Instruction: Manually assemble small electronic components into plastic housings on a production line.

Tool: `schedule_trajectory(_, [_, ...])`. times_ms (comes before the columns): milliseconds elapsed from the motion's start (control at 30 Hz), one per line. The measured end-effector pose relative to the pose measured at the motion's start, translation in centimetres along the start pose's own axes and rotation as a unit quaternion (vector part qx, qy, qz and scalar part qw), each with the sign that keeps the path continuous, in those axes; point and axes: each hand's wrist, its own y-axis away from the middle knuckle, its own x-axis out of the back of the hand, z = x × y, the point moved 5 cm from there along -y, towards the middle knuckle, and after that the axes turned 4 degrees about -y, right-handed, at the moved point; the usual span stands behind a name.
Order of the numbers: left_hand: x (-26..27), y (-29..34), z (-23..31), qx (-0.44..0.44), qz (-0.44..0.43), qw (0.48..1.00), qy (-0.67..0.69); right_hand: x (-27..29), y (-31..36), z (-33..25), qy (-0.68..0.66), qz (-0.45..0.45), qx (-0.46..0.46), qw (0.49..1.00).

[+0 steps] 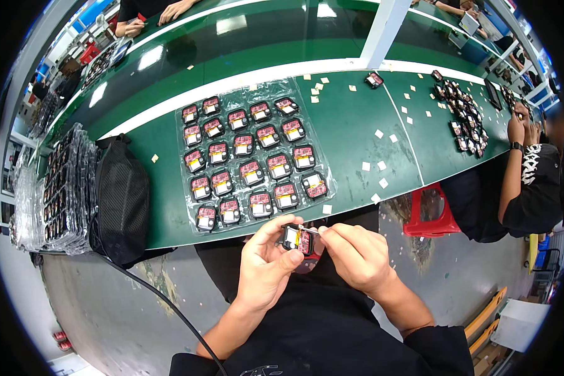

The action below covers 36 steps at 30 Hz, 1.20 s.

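Workroom: green surface running left to right ahead of the person; grey floor on the near side.
Held unit: off the surface, just beyond its near edge, in front of the torso; tilted, with its long axis appearing to run left to right, pale patch to the left, red part to the right.
Left hand: grasping the unit, thumb on the near side, fingers round the far-left side.
Right hand: fingers drawn together in a pinch at the unit's far-right corner; what, if anything, lies between them cannot be told.
Governing relation: unit lies directly left of the right fingertips; the left hand bears it, the right is at its free end.
Tray: clear, beyond the hands and slightly left, loaded with rows of similar units.
Left side: black bag beside stacked trays.
Right side: unit pile, scattered pale squares, red stool, co-worker.
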Motion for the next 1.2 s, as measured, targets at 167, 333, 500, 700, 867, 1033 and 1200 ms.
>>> schedule_trajectory(167, [-0.1,0.1,0.3,-0.010,0.007,1.000,-0.018,-0.3,-0.2,0.7,-0.114,0.011,-0.083,0.990])
schedule_trajectory(333, [-0.1,0.1,0.4,-0.017,0.016,0.999,-0.036,-0.6,0.0,0.9,-0.118,0.002,-0.102,0.988])
schedule_trajectory(500, [-0.2,0.3,0.7,-0.013,0.017,0.998,-0.061,-0.8,0.1,0.9,-0.095,-0.002,-0.084,0.992])
schedule_trajectory(700, [1.2,0.0,0.9,-0.050,0.034,0.994,-0.086,-1.1,-0.8,2.0,-0.165,-0.070,-0.107,0.978])
schedule_trajectory(867, [1.5,-2.4,5.1,-0.132,0.039,0.966,-0.218,0.6,-4.6,11.0,-0.045,0.004,-0.232,0.972])
schedule_trajectory(1033, [0.9,-9.5,9.7,-0.300,0.100,0.816,-0.483,1.1,-8.4,22.2,0.169,-0.001,-0.300,0.939])
schedule_trajectory(1200, [1.4,-16.7,13.3,-0.362,0.120,0.593,-0.709,0.7,-9.6,27.1,0.191,-0.042,-0.273,0.942])
